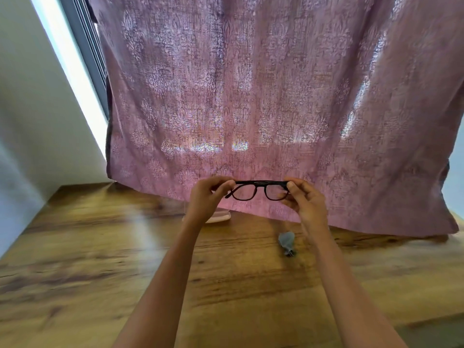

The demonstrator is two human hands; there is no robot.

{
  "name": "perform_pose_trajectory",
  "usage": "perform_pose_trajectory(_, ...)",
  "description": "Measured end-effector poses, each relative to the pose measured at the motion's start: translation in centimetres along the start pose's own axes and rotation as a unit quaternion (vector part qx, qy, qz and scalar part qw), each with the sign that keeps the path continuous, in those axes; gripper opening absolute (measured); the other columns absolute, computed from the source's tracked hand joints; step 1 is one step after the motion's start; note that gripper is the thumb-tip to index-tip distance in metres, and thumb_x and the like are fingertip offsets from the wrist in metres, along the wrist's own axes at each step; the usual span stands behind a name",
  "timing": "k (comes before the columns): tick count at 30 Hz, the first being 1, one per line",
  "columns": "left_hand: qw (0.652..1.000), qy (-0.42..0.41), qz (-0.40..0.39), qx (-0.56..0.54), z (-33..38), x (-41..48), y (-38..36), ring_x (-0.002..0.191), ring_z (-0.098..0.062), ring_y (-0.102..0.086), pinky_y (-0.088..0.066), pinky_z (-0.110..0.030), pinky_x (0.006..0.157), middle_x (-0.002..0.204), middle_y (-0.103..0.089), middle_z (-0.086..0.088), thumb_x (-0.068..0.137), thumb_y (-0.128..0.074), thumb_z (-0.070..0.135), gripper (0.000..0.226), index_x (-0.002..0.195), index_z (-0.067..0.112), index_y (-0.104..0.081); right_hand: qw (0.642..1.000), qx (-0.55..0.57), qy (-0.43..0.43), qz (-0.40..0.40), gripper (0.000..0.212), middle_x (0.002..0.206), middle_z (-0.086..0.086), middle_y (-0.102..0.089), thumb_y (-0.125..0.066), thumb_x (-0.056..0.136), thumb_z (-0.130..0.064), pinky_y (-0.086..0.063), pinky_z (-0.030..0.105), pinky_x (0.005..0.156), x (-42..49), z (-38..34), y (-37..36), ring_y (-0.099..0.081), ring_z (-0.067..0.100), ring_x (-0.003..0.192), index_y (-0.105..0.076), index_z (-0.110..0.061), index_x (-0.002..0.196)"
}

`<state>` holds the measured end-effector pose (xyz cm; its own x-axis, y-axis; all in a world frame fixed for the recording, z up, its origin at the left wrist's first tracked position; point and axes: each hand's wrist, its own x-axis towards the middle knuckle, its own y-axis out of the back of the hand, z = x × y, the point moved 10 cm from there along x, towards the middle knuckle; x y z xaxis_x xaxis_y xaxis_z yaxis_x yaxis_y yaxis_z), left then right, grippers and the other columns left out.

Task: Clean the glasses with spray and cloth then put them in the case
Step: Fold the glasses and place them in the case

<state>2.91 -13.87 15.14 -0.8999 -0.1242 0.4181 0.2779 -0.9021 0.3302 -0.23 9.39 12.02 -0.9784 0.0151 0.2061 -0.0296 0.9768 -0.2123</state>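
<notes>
The person holds a pair of thin black-rimmed plastic glasses (261, 190) up in the air above the brown wood-grain counter (100, 259), level and in front of the pink patterned curtain (251, 96), as if checking the lenses against the light. The left hand (208, 197) has its fingers curled and pinches one end of the frame; the right hand (305, 199) pinches the other end by the hinge in the same way, thumb below and fingers on top. The glasses look light and fairly stiff but delicate — the arms would bend if forced, and the lenses would smear or scratch under a fingertip. So the outer corners of the rim seem the right places to hold, with the glass left untouched. The small crumpled grey-blue cloth (286, 243) lies on the counter below the right wrist — soft, limp, easy to pinch up. A pale pink rounded object (218, 217) sits behind the left wrist; I cannot tell whether it is the case.
</notes>
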Motion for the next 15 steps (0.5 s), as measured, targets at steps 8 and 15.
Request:
perform_pose_trajectory(8,0.996,0.038,0.009,-0.075,-0.9,-0.1,0.1,0.065,-0.027,-0.052,-0.042,-0.041,0.065,0.075,-0.062,-0.033,0.076,-0.057,0.056,0.028,0.073,0.031,-0.071,0.999,0.024,-0.021,0.011,0.011,0.062,-0.005,-0.071,-0.055,0.088,-0.007,-0.055,0.015,0.057,0.0,0.4,-0.4,-0.064,0.005,0.055,-0.064,-0.010,0.094)
perform_pose_trajectory(15,0.993,0.083,0.003,-0.080,-2.4,-0.1,0.2,0.067,-0.023,-0.050,-0.041,-0.037,0.068,0.076,-0.060,-0.036,0.086,-0.056,0.039,0.028,0.078,0.017,-0.071,0.999,-0.008,-0.034,0.021,0.016,0.059,-0.009,-0.070,-0.056,0.088,-0.006,-0.053,0.013,0.055,0.7,1.6,-0.9,-0.063,0.002,0.053,-0.063,-0.004,0.102)
